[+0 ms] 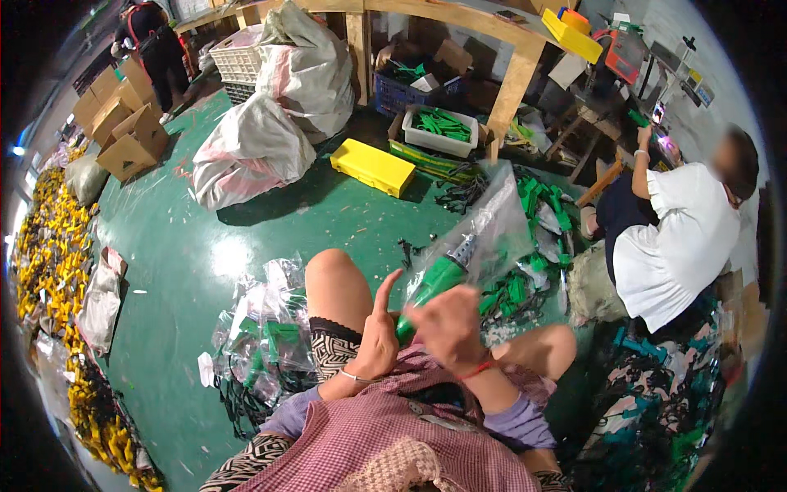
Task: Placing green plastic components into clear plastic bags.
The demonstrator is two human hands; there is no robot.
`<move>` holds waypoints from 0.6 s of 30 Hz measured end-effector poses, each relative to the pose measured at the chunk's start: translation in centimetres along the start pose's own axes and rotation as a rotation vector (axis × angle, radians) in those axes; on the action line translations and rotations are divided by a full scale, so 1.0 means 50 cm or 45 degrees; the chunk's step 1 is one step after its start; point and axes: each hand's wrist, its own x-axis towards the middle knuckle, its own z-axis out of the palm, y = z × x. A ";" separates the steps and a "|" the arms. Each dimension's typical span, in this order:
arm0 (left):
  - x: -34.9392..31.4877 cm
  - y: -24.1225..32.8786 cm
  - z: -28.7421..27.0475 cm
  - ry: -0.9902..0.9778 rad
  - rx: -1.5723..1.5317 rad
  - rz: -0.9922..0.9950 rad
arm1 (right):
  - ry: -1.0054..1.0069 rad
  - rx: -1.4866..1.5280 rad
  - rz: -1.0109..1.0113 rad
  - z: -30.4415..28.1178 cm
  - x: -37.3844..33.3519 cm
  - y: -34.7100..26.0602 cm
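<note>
In front of my lap, a green-handled tool with a perforated metal barrel (436,277) sticks up at a slant inside a clear plastic bag (502,215). My left hand (379,338) is at the tool's lower end, its thumb stretched upward and its other fingers mostly hidden around the handle. My right hand (452,330), a little smeared by motion, is curled closed just right of the handle's lower end. What its fingers pinch is hidden. By my left knee lies a heap of bagged green tools with black cords (264,348).
Loose green parts (541,213) pile up ahead on the right, near a yellow case (373,167) and a white bin of green pieces (443,129). White sacks (254,152) stand ahead. A person in white (676,238) sits at right; yellow parts (57,254) cover the far left.
</note>
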 end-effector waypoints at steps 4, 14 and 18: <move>0.004 0.051 -0.005 0.028 -0.326 -0.263 | -0.065 -0.011 -0.078 -0.013 -0.081 0.019; 0.030 -0.007 -0.025 0.230 -0.718 -0.401 | -0.083 0.528 0.284 0.015 -0.131 -0.069; -0.005 0.006 -0.042 0.397 -0.604 -0.507 | -0.627 1.408 0.695 0.007 -0.153 -0.059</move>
